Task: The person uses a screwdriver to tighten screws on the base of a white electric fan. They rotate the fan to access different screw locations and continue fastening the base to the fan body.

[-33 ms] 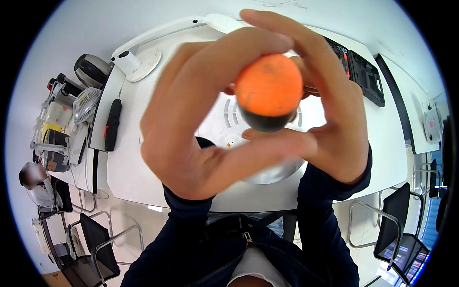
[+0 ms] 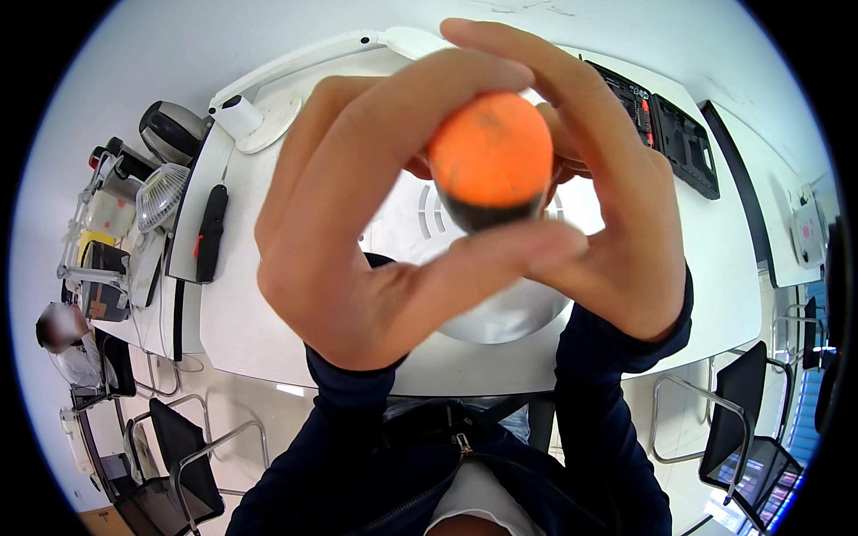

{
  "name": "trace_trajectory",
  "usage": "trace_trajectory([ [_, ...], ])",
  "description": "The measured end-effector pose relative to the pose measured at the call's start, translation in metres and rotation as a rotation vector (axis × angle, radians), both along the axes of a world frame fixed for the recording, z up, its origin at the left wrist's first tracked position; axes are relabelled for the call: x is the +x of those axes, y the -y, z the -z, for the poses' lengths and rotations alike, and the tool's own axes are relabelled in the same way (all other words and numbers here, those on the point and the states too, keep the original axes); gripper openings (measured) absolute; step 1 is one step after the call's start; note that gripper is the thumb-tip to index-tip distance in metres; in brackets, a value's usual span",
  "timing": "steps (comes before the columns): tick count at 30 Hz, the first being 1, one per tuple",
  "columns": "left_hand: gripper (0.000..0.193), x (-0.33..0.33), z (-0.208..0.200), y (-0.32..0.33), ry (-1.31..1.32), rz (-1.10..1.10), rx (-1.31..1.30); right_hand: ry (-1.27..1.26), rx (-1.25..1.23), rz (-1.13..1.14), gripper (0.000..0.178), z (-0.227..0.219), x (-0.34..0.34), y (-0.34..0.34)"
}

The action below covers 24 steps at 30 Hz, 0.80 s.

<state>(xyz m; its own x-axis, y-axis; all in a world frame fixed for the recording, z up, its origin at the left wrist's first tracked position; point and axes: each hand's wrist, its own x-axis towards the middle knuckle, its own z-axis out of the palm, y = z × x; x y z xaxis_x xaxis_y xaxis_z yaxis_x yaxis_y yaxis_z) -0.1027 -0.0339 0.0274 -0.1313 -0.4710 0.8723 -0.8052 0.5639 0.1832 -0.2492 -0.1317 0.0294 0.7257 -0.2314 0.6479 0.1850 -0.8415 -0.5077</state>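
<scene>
Close in front of me is a handle-like tool [image 2: 492, 152] with a round orange end and a dark body below, seen almost end-on. Its far part is hidden. My left hand [image 2: 349, 223] curls around it from the left, its index finger along the orange end and its thumb crossing the dark part. From the other side my right hand [image 2: 617, 214] closes around it, with some fingers hidden behind it. Underneath, on the white table [image 2: 241, 313], a shiny round metal piece [image 2: 509, 317] with curved slots is partly covered by my hands.
A black screwdriver-shaped power tool [image 2: 212, 234] lies at the table's left. Behind it stands a white desk lamp [image 2: 259, 125]. An open black tool case [image 2: 684, 143] sits at the back right. Chairs [image 2: 183, 447] flank the table, and a person [image 2: 76, 348] sits far left.
Both hands and the orange-ended tool have shifted slightly left and up. More of the tool's dark part is now covered by my left thumb.
</scene>
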Motion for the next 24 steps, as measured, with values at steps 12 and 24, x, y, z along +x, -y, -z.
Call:
trace_trajectory([
  [12,0.046,0.009,-0.018,0.007,-0.062,0.343,0.248,0.104,0.040,0.124,0.075,0.009,-0.005,0.001],
  [24,0.046,-0.012,-0.010,0.020,-0.035,-0.147,-0.076,0.130,0.122,0.247,0.073,-0.007,-0.008,-0.011],
])
